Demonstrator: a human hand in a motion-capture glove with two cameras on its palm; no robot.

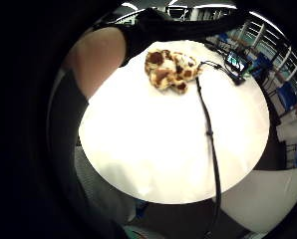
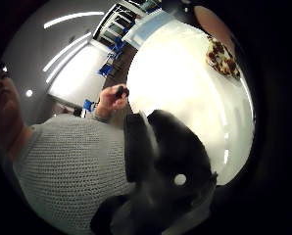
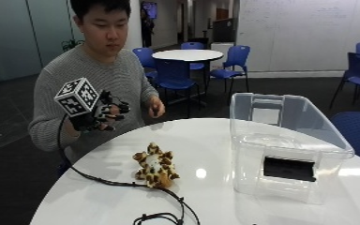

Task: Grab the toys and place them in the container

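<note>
- Beside the white tabletop (image 3: 242, 154), in the outside view, a person holds the gloved right hand (image 3: 102, 115) raised in the air, well apart from everything on the surface; its fingers look loosely curled and grip nothing.
- A spotted plush toy (image 3: 154, 169) lies on the tabletop near the person, and the clear plastic container (image 3: 285, 145) stands further along, open at the top and apparently without toys inside. The bare hand (image 3: 157, 108) hovers by the chest.
- From the little-finger side palm view, the plush toy (image 1: 170, 69) lies alone on the tabletop (image 1: 163, 149), far from the palm.
- From the thumb side palm view, black gloved fingers (image 2: 158, 147) hang relaxed in front of the camera, and the toy (image 2: 223, 58) sits at the far edge of the tabletop (image 2: 185, 83).
- Nothing is picked up yet, so the reach is the risk: the toy is soft and lumpy, and a pinch on one limb could let it slip or dangle and catch the container's rim.
</note>
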